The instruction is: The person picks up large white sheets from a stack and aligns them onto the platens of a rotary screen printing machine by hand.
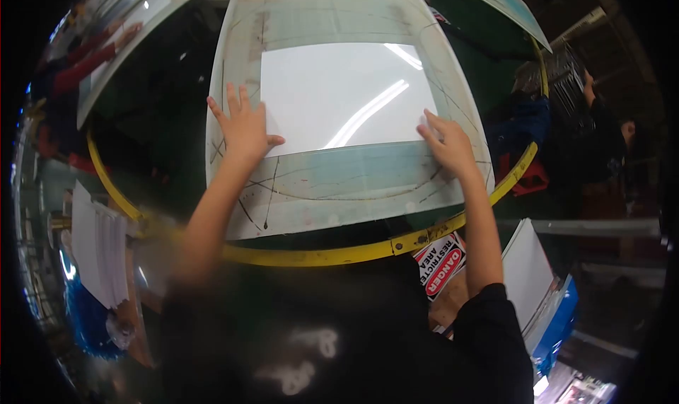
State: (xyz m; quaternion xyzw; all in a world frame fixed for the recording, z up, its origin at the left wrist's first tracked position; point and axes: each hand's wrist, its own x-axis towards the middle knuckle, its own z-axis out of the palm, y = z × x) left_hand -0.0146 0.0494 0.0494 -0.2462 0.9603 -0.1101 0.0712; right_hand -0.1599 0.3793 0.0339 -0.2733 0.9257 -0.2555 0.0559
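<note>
Head view: both hands (244,124) (447,143) spread flat on white sheet's (339,93) lower corners.

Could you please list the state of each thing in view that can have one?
Glossy white rectangular sheet: flat on the platen, pinned at both near corners.
Pale marked printing platen: level, sheet on top.
Left hand: open, flat on sheet corner.
Right hand: fingers pressing sheet edge.
Stack of white sheets: piled, untouched.
Red danger sign: hanging tilted.
</note>
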